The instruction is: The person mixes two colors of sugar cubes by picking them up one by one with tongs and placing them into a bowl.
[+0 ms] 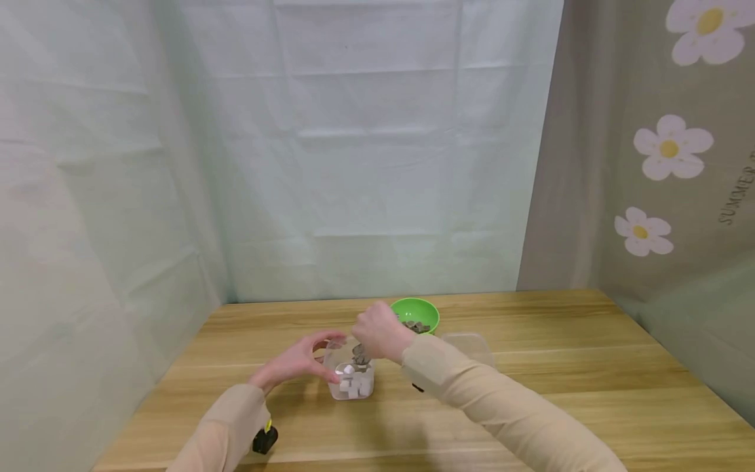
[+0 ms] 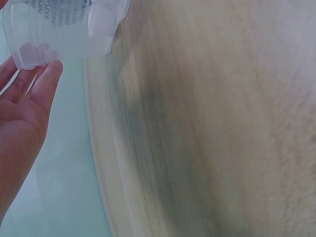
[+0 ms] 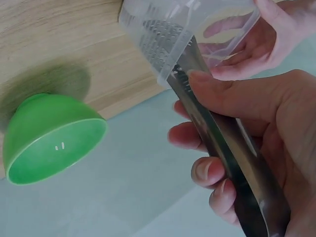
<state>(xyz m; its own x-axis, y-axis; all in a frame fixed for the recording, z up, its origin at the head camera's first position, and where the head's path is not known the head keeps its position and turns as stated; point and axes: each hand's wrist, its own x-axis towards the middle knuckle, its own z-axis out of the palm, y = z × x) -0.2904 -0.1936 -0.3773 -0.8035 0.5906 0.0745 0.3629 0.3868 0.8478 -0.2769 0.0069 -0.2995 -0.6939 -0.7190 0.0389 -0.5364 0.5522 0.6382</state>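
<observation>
with the right hand (image 1: 383, 332), grasping the tongs (image 3: 210, 133), wrapping fingers round one side of the handle and laying the thumb on the other. dipping the perforated ends down inside the tub (image 2: 69, 42), above the cubes (image 1: 354, 385); too small to tell whether anything is pinched between those ends. with the left hand (image 1: 302, 360), grasping the tub from the side, bringing the thumb to the near wall and fingers to the far one. in the tub, clear plastic all round, loosely heaped in white at the bottom. cannot tell whether set down on the bench (image 1: 548, 367) or held just over it. just past the right hand and partly hidden by it, a green bowl (image 3: 52, 111), with grey bits (image 1: 416, 326) lying in the bottom. beyond the right sleeve (image 1: 472, 387) and partly covered by it, a clear lid (image 1: 468, 344) on the bench. beside the left sleeve (image 1: 232, 416), something black and yellow. farther out, behind the bench, pale cloth (image 1: 377, 164); to the right, brownish cloth (image 1: 596, 157) printed with white flowers.
</observation>
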